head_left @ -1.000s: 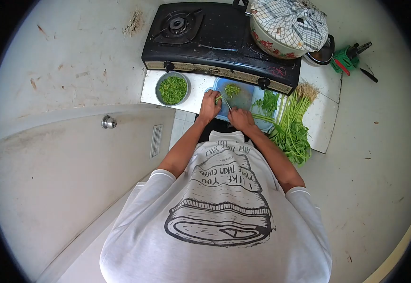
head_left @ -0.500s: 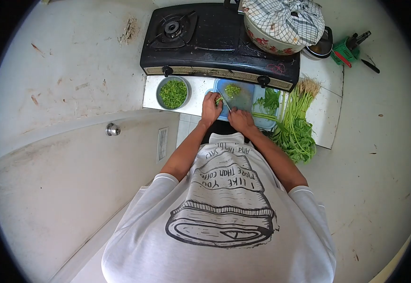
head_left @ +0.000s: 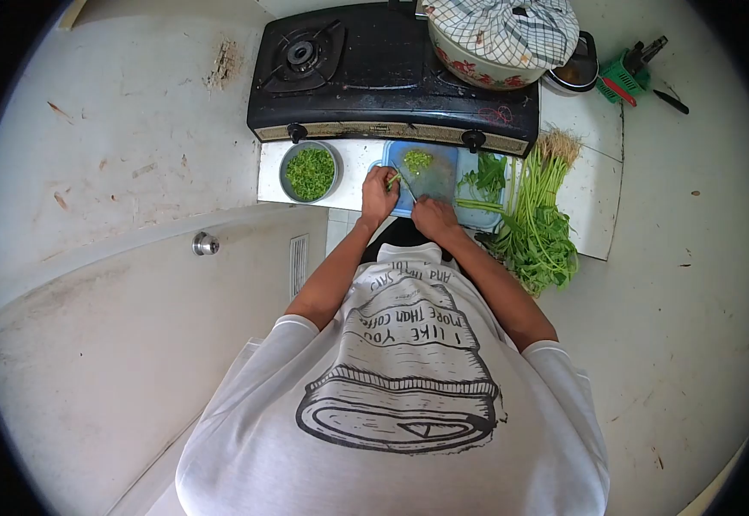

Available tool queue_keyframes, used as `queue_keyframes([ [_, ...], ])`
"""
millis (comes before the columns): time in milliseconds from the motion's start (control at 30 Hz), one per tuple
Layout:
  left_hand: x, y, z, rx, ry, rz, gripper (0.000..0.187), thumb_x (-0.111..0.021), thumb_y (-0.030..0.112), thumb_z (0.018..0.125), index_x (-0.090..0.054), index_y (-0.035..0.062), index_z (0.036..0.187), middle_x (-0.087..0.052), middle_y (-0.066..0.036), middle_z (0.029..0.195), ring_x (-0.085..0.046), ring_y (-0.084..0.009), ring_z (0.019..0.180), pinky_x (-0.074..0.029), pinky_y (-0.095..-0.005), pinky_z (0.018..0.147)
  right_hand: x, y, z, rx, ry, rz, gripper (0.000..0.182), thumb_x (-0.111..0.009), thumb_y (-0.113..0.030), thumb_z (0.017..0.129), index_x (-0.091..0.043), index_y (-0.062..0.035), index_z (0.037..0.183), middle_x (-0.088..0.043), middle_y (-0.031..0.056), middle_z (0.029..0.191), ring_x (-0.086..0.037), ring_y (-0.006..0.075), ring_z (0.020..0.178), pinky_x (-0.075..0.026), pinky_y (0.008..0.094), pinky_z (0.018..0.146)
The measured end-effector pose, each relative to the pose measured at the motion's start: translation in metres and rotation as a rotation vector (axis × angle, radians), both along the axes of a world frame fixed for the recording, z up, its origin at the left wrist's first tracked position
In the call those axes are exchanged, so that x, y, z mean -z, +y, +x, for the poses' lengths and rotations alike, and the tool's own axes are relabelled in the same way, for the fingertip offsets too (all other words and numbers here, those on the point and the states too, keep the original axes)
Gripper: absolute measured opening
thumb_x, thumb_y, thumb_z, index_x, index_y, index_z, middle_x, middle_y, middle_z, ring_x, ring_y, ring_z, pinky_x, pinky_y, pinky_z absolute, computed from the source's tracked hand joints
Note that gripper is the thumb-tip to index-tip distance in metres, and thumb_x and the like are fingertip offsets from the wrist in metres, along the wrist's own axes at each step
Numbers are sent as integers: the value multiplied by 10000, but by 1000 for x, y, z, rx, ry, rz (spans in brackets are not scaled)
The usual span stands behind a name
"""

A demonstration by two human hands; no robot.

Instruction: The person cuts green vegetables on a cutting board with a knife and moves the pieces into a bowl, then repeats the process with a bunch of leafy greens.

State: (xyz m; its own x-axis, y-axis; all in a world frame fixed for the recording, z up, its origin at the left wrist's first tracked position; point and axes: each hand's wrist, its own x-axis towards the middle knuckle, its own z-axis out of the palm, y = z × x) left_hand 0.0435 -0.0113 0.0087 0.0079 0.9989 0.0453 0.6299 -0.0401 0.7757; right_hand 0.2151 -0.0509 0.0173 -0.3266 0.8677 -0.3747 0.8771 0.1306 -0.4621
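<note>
My left hand [head_left: 379,194] pinches a short bundle of green stems [head_left: 395,180] down on the blue cutting board [head_left: 439,182]. My right hand [head_left: 433,215] grips a knife [head_left: 410,188] whose blade lies across the board just right of the stems. A small heap of chopped greens [head_left: 417,159] sits at the far end of the board. To the left of my left hand stands a metal bowl [head_left: 309,172] full of chopped greens.
A bunch of leafy greens with roots [head_left: 536,217] lies right of the board on the white tiled counter [head_left: 593,185]. Behind is a black gas stove [head_left: 383,77] carrying a floral pot under a checked cloth [head_left: 499,34]. A green holder [head_left: 619,82] stands far right.
Only the camera view has shifted slightly; both hands stay at the board with the stems and knife.
</note>
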Motion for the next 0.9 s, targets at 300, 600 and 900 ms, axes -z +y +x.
queue_keyframes([
  [300,-4,1,-4,21,-23,-28,151,-746,23,849,-701,-2,991,-657,-171,889,-662,-326,800,-538,-415,752,6,6,-9,40,52,60,348,-491,-246,1052,-683,38,991,-756,240,850,-769,390,823,-611,510,768],
  [600,-4,1,-4,36,-5,-22,150,-732,18,846,-704,-2,991,-638,-164,877,-646,-332,786,-531,-423,743,-1,-7,14,63,78,49,367,-519,-285,1031,-669,44,972,-736,265,831,-746,430,786,-604,529,755],
  [900,-9,4,-13,116,23,-8,144,-715,-3,839,-699,5,981,-625,-171,898,-622,-372,835,-512,-452,774,-17,-18,8,54,95,-27,352,-512,-283,1029,-664,31,982,-739,266,833,-745,434,791,-600,539,763],
])
